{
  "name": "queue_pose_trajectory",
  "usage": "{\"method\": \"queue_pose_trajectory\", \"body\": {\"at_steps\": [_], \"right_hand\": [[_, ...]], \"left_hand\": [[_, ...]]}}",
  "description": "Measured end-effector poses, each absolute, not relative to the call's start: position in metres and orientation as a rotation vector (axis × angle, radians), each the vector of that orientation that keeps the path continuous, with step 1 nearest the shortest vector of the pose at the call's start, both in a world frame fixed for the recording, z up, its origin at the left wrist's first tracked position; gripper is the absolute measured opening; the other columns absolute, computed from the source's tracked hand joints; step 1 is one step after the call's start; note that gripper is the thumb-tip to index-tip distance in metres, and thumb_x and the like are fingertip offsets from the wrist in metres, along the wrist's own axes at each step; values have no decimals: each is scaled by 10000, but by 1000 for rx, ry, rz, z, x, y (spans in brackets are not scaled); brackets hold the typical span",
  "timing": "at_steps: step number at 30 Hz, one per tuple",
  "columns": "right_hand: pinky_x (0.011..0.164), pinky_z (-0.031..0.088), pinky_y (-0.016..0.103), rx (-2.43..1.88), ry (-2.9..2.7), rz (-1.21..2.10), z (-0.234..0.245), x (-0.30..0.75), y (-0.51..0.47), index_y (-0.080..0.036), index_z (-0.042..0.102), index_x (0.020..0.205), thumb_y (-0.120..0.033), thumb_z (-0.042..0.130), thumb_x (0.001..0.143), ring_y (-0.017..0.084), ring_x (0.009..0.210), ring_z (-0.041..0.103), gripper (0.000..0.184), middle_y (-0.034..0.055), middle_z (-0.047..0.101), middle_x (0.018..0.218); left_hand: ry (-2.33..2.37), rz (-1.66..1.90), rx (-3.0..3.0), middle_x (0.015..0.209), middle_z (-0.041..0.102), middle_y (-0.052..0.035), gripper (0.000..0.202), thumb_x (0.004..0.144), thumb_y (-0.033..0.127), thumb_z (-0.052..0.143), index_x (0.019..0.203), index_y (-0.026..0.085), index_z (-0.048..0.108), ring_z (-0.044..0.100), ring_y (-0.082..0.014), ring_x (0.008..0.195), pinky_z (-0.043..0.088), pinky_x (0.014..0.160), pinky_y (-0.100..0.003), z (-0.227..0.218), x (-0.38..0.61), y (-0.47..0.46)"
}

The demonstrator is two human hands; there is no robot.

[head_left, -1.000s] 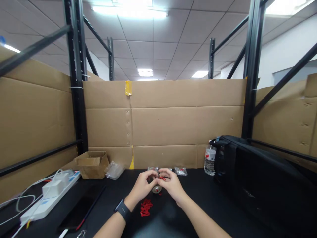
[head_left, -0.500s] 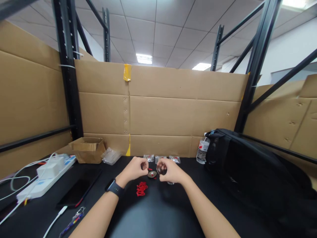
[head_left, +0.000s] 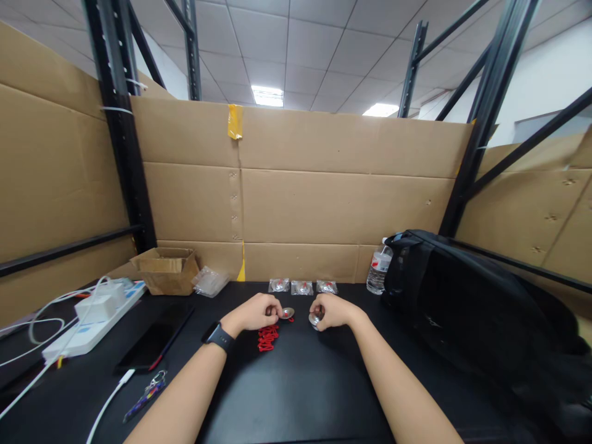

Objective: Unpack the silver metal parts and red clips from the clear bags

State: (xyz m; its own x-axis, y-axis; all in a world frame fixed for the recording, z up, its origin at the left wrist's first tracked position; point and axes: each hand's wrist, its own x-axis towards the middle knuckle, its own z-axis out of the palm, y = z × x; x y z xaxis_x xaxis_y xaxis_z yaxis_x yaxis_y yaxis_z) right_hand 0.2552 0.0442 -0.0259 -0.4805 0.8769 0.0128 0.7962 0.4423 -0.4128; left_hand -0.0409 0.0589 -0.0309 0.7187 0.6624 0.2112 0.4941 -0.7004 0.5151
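Fingertips of my left hand [head_left: 261, 312] are pinched together at the left rim of a small, shiny round metal disc [head_left: 287, 313]. A short piece of red cord [head_left: 291, 319] shows beside that disc. My right hand [head_left: 329, 309] is closed round another shiny metal disc [head_left: 315, 320], low over the black table; its fingers partly cover it. Just below my left hand lies a bunch of red cords [head_left: 267, 338]. Behind both hands, three clear packets [head_left: 302, 287] with something red inside lie in a row.
At left are a power strip [head_left: 69, 344] with white cables, a phone [head_left: 155, 339], a keychain [head_left: 147, 394], an open cardboard box [head_left: 171, 280] and a clear plastic bag [head_left: 210, 282]. A water bottle [head_left: 378, 271] and a black bag [head_left: 462, 320] stand at right. Cardboard walls [head_left: 300, 203] enclose the table.
My right hand has moved right and lower, away from my left hand, and its disc is now near the table. My left hand stays by the first disc. The view has shifted slightly.
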Motion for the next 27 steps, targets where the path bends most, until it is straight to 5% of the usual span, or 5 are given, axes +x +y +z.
{"method": "queue_pose_trajectory", "body": {"at_steps": [5, 10, 15, 19, 27], "right_hand": [[657, 476, 224, -1425, -2453, 626, -30, 259, 47, -196, 792, 1004, -247, 801, 552, 153, 718, 633, 455, 10, 736, 862], [636, 479, 230, -1503, -2421, 634, -24, 261, 43, -196, 800, 938, -246, 842, 507, 166, 698, 652, 437, 12, 738, 814], [831, 507, 316, -1437, -2370, 409, -19, 249, 35, -200, 775, 1061, -431, 897, 517, 257, 932, 670, 603, 88, 727, 1041], [926, 479, 335, -1228, -2385, 304, -24, 224, 28, -208, 752, 1056, -351, 799, 717, 250, 1030, 647, 371, 87, 703, 1090], [864, 436, 323, -1229, -2356, 343, -41, 192, 22, -224, 726, 909, -321, 777, 742, 205, 854, 673, 199, 14, 740, 880]], "left_hand": [[843, 686, 2664, 1001, 719, -60, 250, 864, 199, 572, 1024, 223, 763, 650, -185, 902, 458, 849, -256, -38, -18, 49], [900, 675, 2669, 954, 710, -67, 270, 949, 232, 497, 914, 206, 764, 651, -187, 892, 445, 851, -255, -45, -15, 50], [1029, 693, 2669, 920, 724, -54, 230, 917, 195, 532, 896, 225, 759, 656, -191, 879, 427, 835, -254, -49, -12, 54], [1125, 654, 2659, 884, 729, -67, 191, 895, 234, 583, 838, 215, 764, 663, -205, 860, 424, 798, -259, -52, -11, 57], [1119, 667, 2609, 868, 705, -51, 97, 820, 242, 643, 803, 198, 728, 641, -184, 806, 418, 718, -252, -61, -10, 58]]}}
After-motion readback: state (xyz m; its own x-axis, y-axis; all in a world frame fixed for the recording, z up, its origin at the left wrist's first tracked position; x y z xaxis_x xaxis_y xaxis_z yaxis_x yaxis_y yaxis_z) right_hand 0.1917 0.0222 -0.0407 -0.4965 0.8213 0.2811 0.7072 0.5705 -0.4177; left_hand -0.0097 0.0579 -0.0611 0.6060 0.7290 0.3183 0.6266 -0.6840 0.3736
